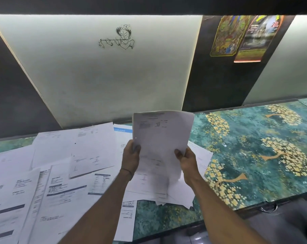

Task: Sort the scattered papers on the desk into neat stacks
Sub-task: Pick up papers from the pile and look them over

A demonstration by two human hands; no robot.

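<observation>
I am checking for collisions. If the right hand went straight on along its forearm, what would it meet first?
The right hand grips the held sheets, so these come first. Beyond them, probably the pale wall panel behind the desk, though depth is unclear.

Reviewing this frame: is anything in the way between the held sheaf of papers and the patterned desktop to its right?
Nothing visible. The left hand and right hand grip the sheaf of papers above loose sheets that spread below and leftward; the patterned desktop to the right shows no object in that path.
</observation>
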